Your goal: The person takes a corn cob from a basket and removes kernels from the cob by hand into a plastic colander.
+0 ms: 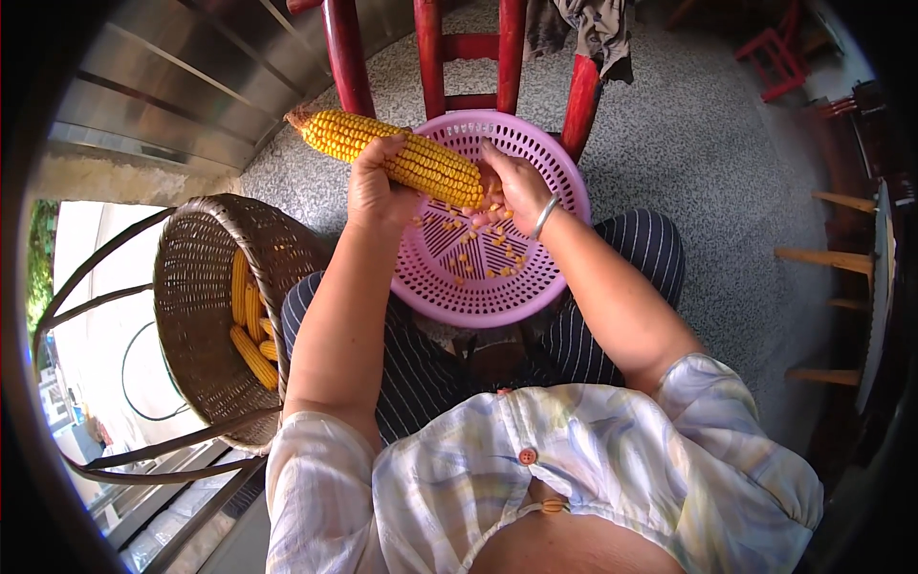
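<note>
A yellow ear of corn (430,168) lies in the grip of my left hand (379,183), tilted across the upper left of a pink plastic colander basket (480,312). Its end with dried silk points to the upper left. My right hand (513,183), with a metal bangle at the wrist, is cupped at the other end of the ear. Several loose kernels (495,212) rest on its fingers; whether the fingers touch the ear is hard to tell. More corn kernels (505,271) are scattered over the basket's slotted bottom.
To the left, a tall-handled wicker basket (208,308) holds several ears of corn (252,359). Beyond the colander stands a red wooden chair (470,46), with a grey cloth (606,32) hanging at its right. Wooden furniture legs (825,257) jut in at the right above the speckled floor (717,158).
</note>
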Action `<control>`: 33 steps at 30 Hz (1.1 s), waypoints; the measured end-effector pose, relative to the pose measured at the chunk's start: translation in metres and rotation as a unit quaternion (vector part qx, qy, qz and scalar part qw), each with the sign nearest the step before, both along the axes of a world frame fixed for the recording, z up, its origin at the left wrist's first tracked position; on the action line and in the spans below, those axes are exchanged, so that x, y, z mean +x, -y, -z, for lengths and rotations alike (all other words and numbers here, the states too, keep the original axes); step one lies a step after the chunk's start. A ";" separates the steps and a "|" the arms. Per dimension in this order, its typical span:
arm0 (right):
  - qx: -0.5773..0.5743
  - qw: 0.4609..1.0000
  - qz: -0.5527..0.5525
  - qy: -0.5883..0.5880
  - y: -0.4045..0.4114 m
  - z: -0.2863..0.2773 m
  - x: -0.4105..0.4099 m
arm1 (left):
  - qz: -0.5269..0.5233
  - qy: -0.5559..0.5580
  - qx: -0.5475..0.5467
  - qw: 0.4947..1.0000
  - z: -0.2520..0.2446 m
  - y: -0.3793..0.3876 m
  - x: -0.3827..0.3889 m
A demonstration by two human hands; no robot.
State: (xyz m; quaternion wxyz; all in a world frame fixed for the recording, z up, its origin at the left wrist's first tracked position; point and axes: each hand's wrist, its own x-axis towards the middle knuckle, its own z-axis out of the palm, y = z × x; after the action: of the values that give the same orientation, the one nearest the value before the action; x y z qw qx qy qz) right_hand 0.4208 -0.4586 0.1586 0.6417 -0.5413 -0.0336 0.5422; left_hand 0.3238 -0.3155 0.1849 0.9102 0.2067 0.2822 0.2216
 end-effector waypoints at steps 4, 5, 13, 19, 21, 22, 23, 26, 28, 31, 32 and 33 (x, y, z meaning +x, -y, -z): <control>-0.022 0.997 -0.017 0.067 -0.009 0.005 -0.016 | 0.003 -0.006 0.030 1.000 0.014 0.001 0.000; -0.039 0.996 -0.021 0.071 -0.012 0.006 -0.020 | 0.011 -0.008 0.048 0.999 0.015 0.001 -0.001; 0.049 0.986 -0.017 0.159 -0.012 0.024 -0.023 | 0.032 -0.010 0.021 0.999 0.009 -0.003 -0.005; 0.076 0.995 0.015 0.069 -0.010 0.025 -0.019 | 0.025 0.011 0.001 1.000 0.002 -0.001 -0.004; 0.076 0.995 0.056 0.016 -0.009 0.024 -0.018 | 0.022 0.003 -0.014 1.000 -0.003 -0.001 -0.004; 0.070 0.996 0.054 0.006 -0.008 0.021 -0.017 | 0.020 0.004 -0.006 1.000 -0.007 0.002 -0.004; 0.064 0.997 0.052 -0.005 -0.007 0.019 -0.017 | 0.018 0.005 0.002 1.000 -0.008 0.004 -0.004; 0.064 0.995 0.081 0.018 -0.007 0.021 -0.014 | 0.019 0.013 0.009 1.000 -0.003 0.002 -0.004; 0.054 0.993 0.068 0.077 -0.003 0.018 -0.009 | 0.019 0.014 0.013 1.000 -0.001 0.002 -0.004; 0.046 0.992 0.086 0.084 -0.004 0.014 -0.012 | 0.015 0.014 0.012 1.000 -0.002 0.002 -0.003; 0.035 0.991 0.020 0.126 0.000 0.030 -0.003 | 0.015 0.008 0.016 1.000 -0.002 0.003 -0.001; 0.034 0.991 0.023 0.126 -0.002 0.040 -0.004 | 0.017 0.002 0.020 1.000 -0.002 0.004 0.001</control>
State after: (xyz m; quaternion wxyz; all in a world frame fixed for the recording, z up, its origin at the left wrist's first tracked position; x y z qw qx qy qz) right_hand 0.4169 -0.4565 0.1181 0.6628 -0.5836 -0.1206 0.4533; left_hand 0.3252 -0.3194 0.1871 0.9100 0.2291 0.2725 0.2124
